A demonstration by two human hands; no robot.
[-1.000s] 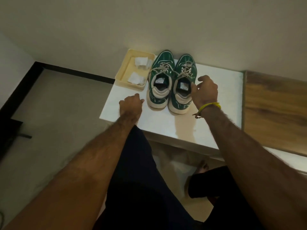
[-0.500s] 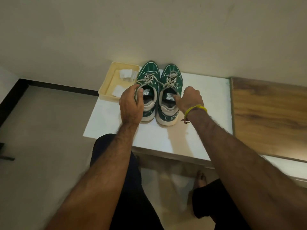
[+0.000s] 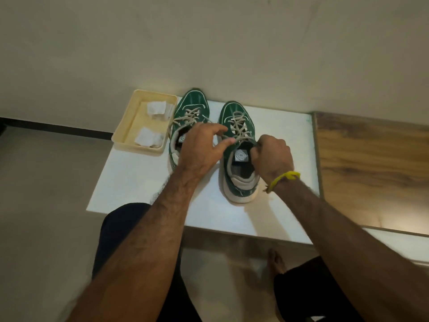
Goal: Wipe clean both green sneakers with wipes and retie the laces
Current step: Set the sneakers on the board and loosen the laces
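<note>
Folded wipes [image 3: 151, 123] are lying unused in the cream tray [image 3: 125, 138] at the worktop's [image 3: 139, 180] left corner; wiping is apparently not yet begun. The left sneaker [image 3: 191, 105] is sitting beside the tray, partly hidden by the left hand [image 3: 200, 147], fingers spread and reaching toward the laces [image 3: 239, 126]. The right hand [image 3: 272, 156] is gripping the right sneaker's [image 3: 239, 182] collar. Both sneakers are remaining to clean.

Head-worn view, forward and downward.
</note>
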